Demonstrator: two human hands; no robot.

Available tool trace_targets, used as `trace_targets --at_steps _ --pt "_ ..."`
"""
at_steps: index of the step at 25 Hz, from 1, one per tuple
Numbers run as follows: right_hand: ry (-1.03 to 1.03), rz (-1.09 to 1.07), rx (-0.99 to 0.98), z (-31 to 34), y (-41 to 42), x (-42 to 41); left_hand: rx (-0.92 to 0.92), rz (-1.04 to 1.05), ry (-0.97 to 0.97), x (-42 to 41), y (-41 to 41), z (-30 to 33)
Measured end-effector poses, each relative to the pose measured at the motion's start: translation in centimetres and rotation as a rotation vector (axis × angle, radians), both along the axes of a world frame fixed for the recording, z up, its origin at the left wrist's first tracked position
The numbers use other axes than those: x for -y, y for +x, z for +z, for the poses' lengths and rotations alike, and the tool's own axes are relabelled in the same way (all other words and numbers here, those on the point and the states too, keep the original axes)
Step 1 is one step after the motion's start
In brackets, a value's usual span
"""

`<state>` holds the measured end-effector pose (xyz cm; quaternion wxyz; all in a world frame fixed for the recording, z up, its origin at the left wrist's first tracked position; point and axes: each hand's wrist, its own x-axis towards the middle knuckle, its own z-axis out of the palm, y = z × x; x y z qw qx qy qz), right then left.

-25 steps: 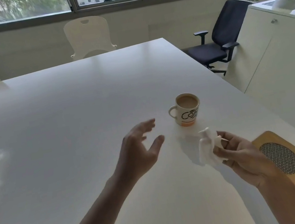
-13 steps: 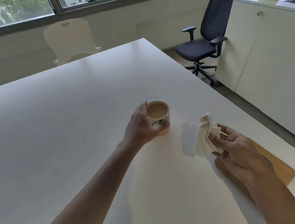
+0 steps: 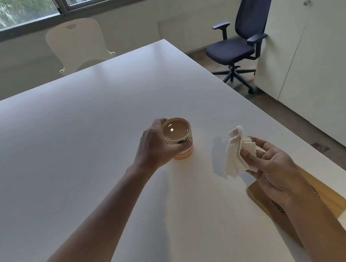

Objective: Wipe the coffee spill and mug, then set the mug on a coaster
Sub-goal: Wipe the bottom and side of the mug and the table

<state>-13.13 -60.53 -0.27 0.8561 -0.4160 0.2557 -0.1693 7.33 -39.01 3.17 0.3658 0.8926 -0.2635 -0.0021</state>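
White table [image 3: 76, 135], mug [image 3: 179, 140] of coffee standing on it, wooden coaster [image 3: 332, 198] near its right edge

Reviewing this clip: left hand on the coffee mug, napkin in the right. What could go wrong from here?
1. The mug is nearly full of coffee; tilting or lifting it quickly with the left hand could slop more onto the table.
2. The wooden coaster lies largely under the right hand and forearm, so the landing spot is blocked until that arm moves.
3. The napkin is small and bunched; it may smear rather than absorb the spill.
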Motion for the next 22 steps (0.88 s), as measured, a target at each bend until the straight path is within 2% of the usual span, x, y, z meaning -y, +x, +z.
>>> trace_targets --at_steps 11,22 --pt "-0.052 -0.090 -0.039 -0.1 -0.3 -0.1 0.014 0.048 -0.018 -1.0 -0.1 0.9" --pt "-0.118 -0.104 -0.059 0.5 3.8 -4.6 0.092 0.023 -0.047 -2.6 0.5 6.8"
